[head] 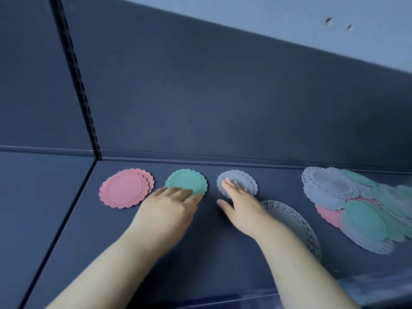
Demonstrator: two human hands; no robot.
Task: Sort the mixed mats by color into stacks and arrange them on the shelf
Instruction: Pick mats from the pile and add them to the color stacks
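A dark navy shelf (211,275) fills the lower half of the view, matt and evenly lit by dim, cool light. A low lip (223,160) runs along its back edge, and behind that rises a back panel (200,97) of the same navy. A black slotted upright (75,70) slants down from the top left to the shelf's back edge, where a seam (59,230) leads on toward the near left corner (a neighbouring board (26,208) lies beyond it). Above the panel, at the upper right, shows a paler blue-grey wall (289,23) bearing two small dark marks (328,21).
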